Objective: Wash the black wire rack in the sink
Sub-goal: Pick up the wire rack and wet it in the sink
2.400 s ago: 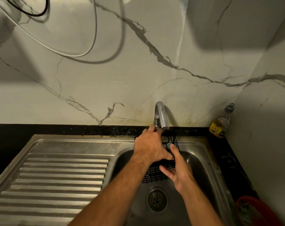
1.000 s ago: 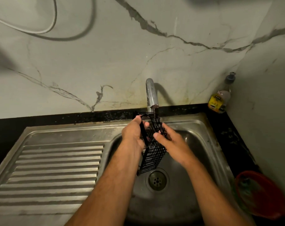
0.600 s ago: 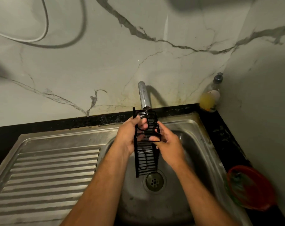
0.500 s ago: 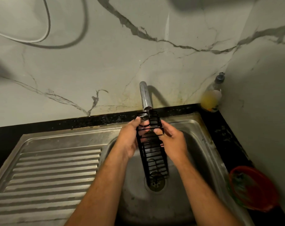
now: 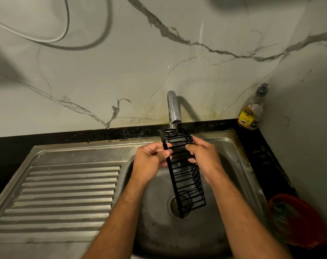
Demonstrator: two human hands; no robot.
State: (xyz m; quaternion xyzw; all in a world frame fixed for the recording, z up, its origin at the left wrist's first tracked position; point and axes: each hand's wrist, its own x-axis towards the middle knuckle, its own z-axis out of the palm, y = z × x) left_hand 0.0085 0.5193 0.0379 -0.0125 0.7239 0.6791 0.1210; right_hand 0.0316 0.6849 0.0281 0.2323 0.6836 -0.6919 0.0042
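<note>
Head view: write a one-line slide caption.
Both hands, left and right, hold the black wire rack under the faucet over the steel sink.

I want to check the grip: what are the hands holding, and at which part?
Both hold the black wire rack near its upper end, under the faucet: the left hand grips its left edge, the right hand its right side.

We face a pale marble wall [image 5: 140, 58] veined in grey, meeting a side wall [image 5: 308, 128] at the right corner. A white cable [image 5: 46, 39] loops across it and casts a shadow. Below runs a black bench [image 5: 65, 136] with a steel drainboard [image 5: 65, 193]. The light is dim, and yellowish stains mark the wall near the bench.
</note>
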